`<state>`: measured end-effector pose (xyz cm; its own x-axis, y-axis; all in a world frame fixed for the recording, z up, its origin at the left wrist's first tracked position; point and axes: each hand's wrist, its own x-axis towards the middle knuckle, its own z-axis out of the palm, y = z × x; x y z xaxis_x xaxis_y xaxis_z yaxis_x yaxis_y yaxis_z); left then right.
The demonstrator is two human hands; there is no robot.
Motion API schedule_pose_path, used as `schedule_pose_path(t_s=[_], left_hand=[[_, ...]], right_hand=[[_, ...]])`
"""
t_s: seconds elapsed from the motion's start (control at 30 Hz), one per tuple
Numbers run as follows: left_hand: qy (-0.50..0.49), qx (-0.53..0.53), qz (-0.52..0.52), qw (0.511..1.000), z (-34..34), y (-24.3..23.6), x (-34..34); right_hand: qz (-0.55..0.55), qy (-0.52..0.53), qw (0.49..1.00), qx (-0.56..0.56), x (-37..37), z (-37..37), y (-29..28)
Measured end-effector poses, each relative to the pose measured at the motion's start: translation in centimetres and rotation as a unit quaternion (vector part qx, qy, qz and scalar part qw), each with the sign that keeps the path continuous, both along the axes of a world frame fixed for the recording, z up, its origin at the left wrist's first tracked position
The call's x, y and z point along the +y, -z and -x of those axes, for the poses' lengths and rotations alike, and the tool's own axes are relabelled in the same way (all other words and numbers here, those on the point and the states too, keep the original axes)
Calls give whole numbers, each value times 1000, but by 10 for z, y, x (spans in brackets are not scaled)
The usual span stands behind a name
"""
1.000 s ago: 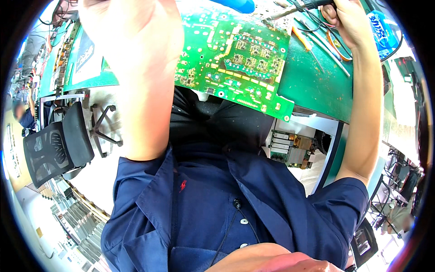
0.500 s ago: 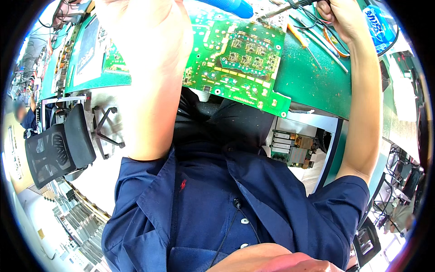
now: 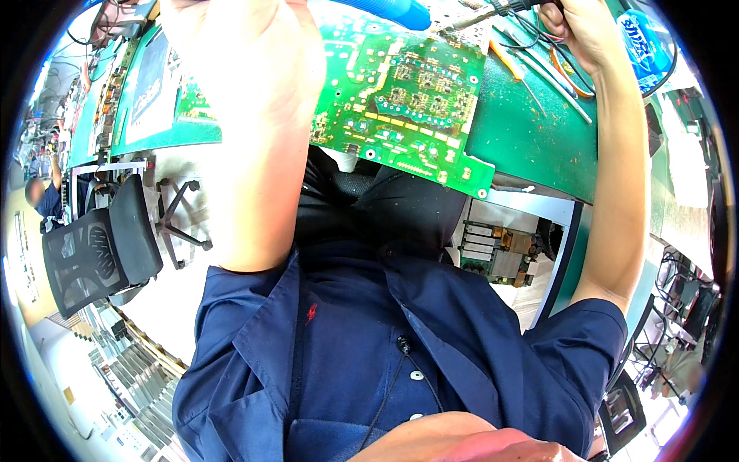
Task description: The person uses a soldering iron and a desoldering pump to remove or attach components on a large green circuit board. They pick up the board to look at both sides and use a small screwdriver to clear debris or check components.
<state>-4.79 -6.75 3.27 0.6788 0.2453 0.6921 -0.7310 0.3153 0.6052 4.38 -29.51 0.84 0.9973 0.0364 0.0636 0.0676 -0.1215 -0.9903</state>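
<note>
My right hand (image 3: 573,29) is curled round a black-handled tool with a slim metal shaft (image 3: 473,19), its tip at the far part of a broad green printed circuit board (image 3: 400,115) packed with small components. My left hand (image 3: 250,35) runs out of the upper edge, fingers cut off, so I cannot tell whether it grips the smooth blue cylinder (image 3: 396,11) whose end lies near that tip.

The board rests on the green-topped bench (image 3: 531,154), and its near edge seems to jut past the front, over my black trousers (image 3: 408,204). That is my chief worry — a knee or forearm bumping the overhang could swing the board and drag the shaft across its components. If the shaft is hot, which I cannot tell, a slip could scorch parts or catch my other hand. The two tool ends are so close that they could knock together.

For room, the bare bench right of the board, toward the front, is my best space. Further back it is hemmed in by a thin tool with an orange handle (image 3: 506,59) and a crinkled blue pack (image 3: 645,50). On the left — my own forearm covers the board's edge.
</note>
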Motion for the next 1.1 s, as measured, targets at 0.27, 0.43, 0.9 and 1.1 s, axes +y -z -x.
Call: schedule_pose_path(t_s=[0.27, 0.43, 0.9, 1.1], left_hand=[[-14, -1, -6, 1000, 1, 1, 1], [-11, 4, 23, 1000, 2, 1, -2], [-21, -8, 24, 999, -1, 13, -4], [119, 100, 254, 954, -3, 3, 19]], right_hand=[[-9, -19, 1000, -11, 1, 1, 0], [0, -31, 999, -30, -1, 1, 1], [26, -47, 998, -28, -4, 1, 1], [28, -25, 999, -12, -2, -5, 1]])
